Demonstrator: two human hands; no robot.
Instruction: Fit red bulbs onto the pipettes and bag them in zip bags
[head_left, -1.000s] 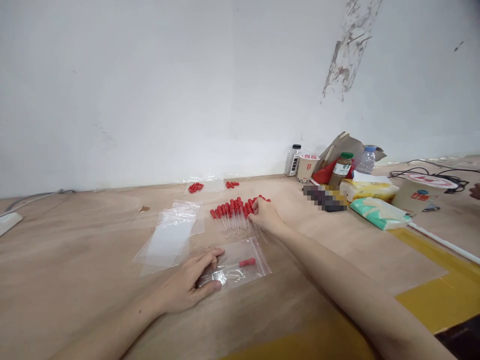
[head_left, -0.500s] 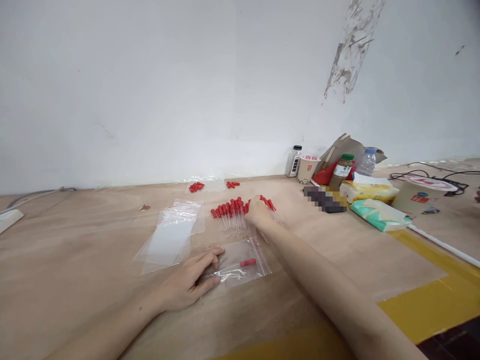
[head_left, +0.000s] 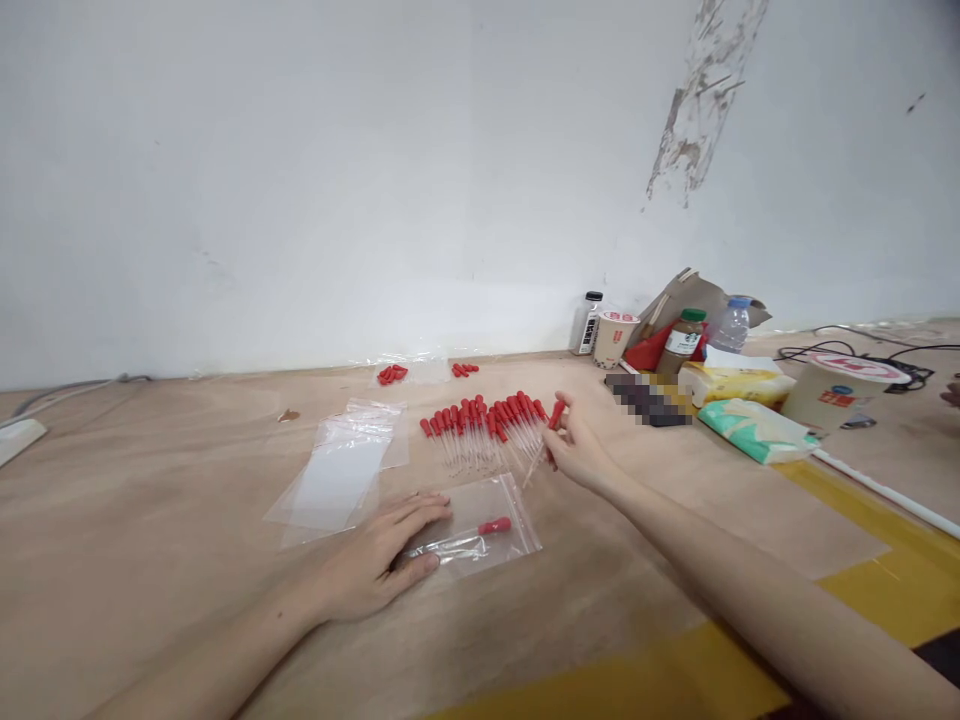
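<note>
We judge the step in hand to be singling out one dropper: our right hand (head_left: pixel 577 452) has its grip closed on a slender clear dropper with a red bulb (head_left: pixel 556 413), tilted beside the fanned group of red-bulbed clear droppers (head_left: pixel 472 415) on the brown counter (head_left: pixel 187 480). Our left hand (head_left: pixel 386 560) rests open on a clear plastic zip bag (head_left: pixel 469 500), another red bulb (head_left: pixel 494 525) showing through. The next move, we think, calls for a light pinch and a steady bag.

bag (head_left: pixel 469 505) pt. hidden by L hand (head_left: pixel 379 560), dark obj. (head_left: pixel 649 402) pixelated
</note>
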